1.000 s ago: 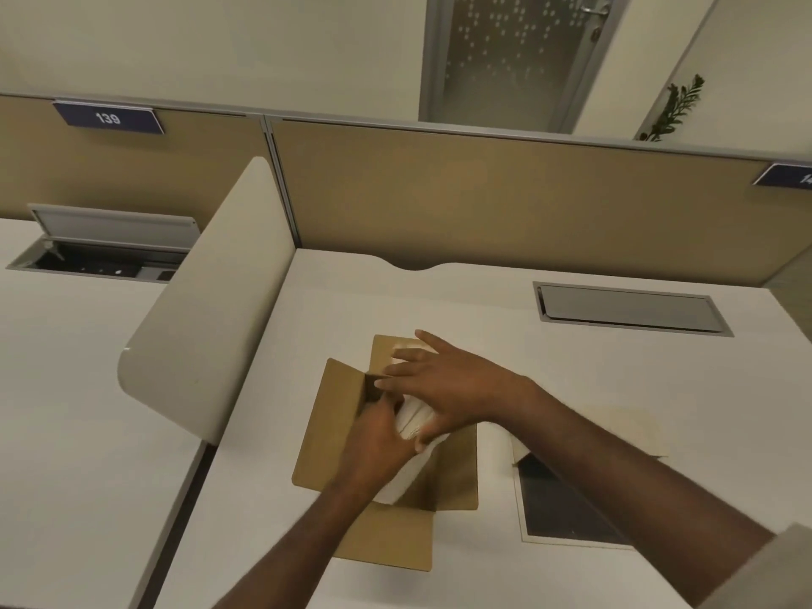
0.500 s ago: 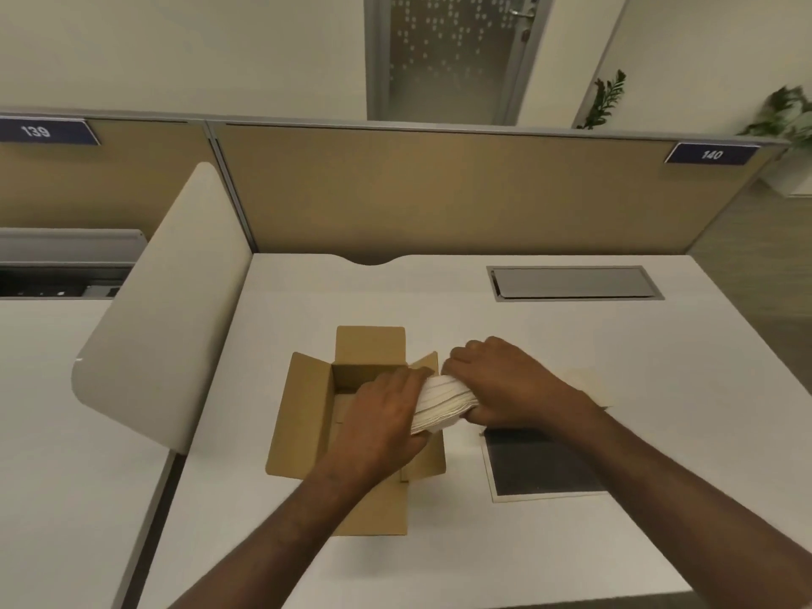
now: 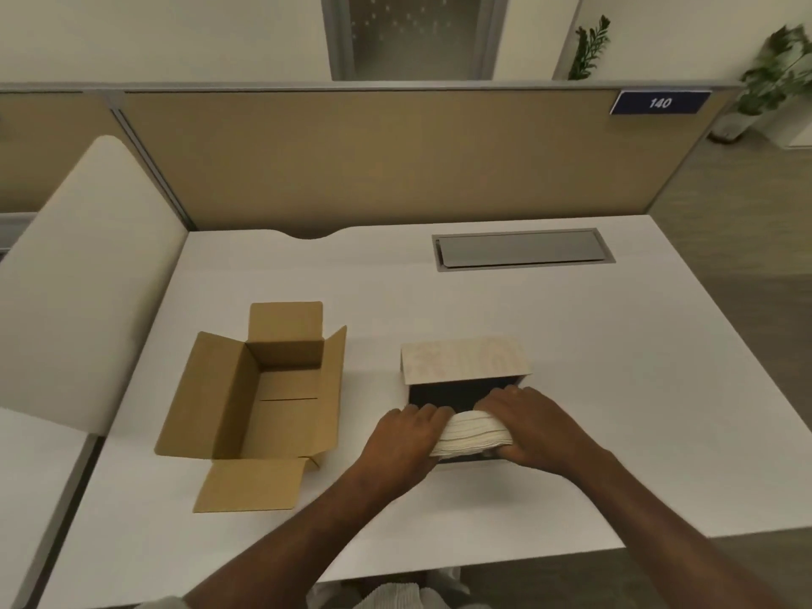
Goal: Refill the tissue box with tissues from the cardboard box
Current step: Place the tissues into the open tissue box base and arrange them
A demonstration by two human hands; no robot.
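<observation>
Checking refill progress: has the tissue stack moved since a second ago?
Yes. The tissue stack moved right, from the cardboard box to over the tissue box.

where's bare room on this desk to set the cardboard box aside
Bare patches: behind the cardboard box up to the partition, and right of the tissue box below the cable hatch. Crowded where both hands press tissues into it.

A white surface (image 3: 483,309) carries a closed grey cable hatch (image 3: 523,252). Behind stands a tan partition (image 3: 373,160) bearing a blue "140" sign (image 3: 659,102); potted plants (image 3: 773,76) stand beyond.
</observation>
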